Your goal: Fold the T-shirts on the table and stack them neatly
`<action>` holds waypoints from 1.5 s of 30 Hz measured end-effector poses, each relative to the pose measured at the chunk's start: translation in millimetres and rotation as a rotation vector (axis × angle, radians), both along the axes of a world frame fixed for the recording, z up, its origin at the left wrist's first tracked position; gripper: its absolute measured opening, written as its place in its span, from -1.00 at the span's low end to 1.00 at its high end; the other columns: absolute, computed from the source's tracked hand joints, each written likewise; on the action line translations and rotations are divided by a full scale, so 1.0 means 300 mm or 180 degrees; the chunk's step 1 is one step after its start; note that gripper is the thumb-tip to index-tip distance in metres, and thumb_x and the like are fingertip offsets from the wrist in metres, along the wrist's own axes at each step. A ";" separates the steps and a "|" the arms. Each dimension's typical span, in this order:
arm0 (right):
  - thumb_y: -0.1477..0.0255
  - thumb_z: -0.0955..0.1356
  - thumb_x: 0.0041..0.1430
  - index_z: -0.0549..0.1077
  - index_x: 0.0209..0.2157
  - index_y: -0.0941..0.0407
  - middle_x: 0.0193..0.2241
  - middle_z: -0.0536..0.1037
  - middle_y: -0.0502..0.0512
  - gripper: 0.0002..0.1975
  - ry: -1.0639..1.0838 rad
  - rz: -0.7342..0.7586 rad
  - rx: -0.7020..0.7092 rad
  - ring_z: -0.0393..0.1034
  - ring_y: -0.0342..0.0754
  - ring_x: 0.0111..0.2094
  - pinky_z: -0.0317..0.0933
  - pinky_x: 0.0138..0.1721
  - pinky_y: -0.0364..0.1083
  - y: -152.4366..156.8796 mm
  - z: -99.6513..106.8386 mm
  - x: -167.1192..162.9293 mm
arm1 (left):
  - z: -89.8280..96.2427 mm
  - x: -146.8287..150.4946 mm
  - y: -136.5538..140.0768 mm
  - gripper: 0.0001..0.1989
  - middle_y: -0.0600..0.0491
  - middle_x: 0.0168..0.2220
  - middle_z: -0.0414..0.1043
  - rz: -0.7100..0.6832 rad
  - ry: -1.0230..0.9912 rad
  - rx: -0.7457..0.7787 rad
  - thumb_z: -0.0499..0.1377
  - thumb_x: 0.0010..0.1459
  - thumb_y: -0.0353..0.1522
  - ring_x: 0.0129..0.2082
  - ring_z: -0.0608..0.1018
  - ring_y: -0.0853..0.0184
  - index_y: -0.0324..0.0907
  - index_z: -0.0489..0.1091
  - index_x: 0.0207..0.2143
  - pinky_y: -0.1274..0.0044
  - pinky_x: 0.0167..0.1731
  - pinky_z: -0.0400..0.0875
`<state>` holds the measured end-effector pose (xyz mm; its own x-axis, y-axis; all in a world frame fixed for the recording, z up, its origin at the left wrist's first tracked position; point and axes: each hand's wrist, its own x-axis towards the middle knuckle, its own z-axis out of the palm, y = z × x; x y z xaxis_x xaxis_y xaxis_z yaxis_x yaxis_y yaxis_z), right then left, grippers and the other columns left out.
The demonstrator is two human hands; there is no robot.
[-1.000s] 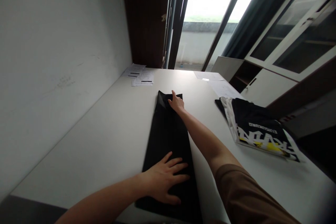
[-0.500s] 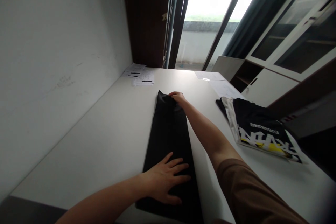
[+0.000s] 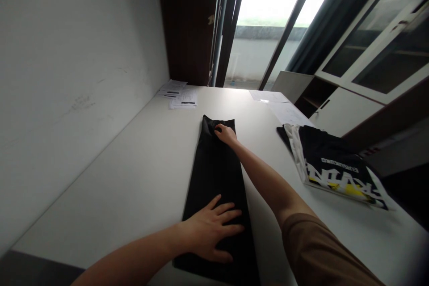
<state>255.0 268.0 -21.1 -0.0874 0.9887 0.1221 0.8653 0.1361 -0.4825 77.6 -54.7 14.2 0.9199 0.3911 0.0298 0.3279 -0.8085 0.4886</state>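
A long strip of folded black cloth (image 3: 214,174), probably a garment, lies lengthwise on the white table (image 3: 134,174). Flat on its near half rests my left hand (image 3: 214,230), fingers spread, pressing on the fabric without gripping it. At the far end my right hand (image 3: 226,134) has its fingers curled into the cloth, pinching it just short of the far edge. The fabric there is rumpled, and its far left corner sticks up a little. The fingertips of my right hand are partly hidden.
Folded clothes (image 3: 338,161), black and white with yellow print, lie in a pile at the right. Papers (image 3: 182,97) sit at the far left, and more sheets (image 3: 288,111) at the far right. A wall (image 3: 77,76) borders the left; cabinets (image 3: 345,111) stand beyond the right side.
My right hand has come slightly towards me from the far edge of the black cloth, its fingers more curled. My left hand stays in place.
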 end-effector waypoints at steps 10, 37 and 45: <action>0.48 0.25 0.33 0.59 -0.02 -0.04 -0.03 0.60 0.12 -0.66 -0.0225 0.0008 0.0126 0.47 0.13 0.01 0.28 0.07 0.02 -0.011 0.017 -0.006 | 0.024 -0.002 0.001 -0.28 -0.12 0.45 0.01 -0.0009 0.0024 -0.0038 0.13 0.30 0.01 0.45 0.03 -0.04 -0.10 0.15 0.39 -0.02 0.38 -0.30; 0.33 0.30 0.33 0.31 0.31 0.12 0.38 0.17 0.29 -0.46 -0.0003 -0.0663 0.0222 0.20 0.22 0.29 0.15 0.26 0.13 -0.024 -0.062 0.023 | 0.003 -0.002 0.000 -0.29 -0.10 0.45 0.03 -0.0014 -0.0047 0.0034 0.13 0.30 0.01 0.45 0.03 -0.01 -0.09 0.15 0.39 0.00 0.39 -0.30; 0.10 0.20 0.43 0.20 0.38 0.04 0.45 0.02 0.22 -0.40 -0.0632 0.0182 0.0127 -0.22 0.16 0.46 -0.25 0.39 0.19 -0.019 -0.088 0.004 | 0.002 -0.001 -0.003 -0.29 -0.13 0.45 0.02 -0.0017 -0.0010 0.0054 0.12 0.31 0.00 0.45 0.05 -0.04 -0.12 0.16 0.39 -0.02 0.38 -0.28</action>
<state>256.3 262.3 -47.6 -0.1696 0.9761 0.1359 0.9332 0.2034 -0.2964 77.1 -55.7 14.9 0.9219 0.3855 0.0394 0.3219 -0.8185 0.4758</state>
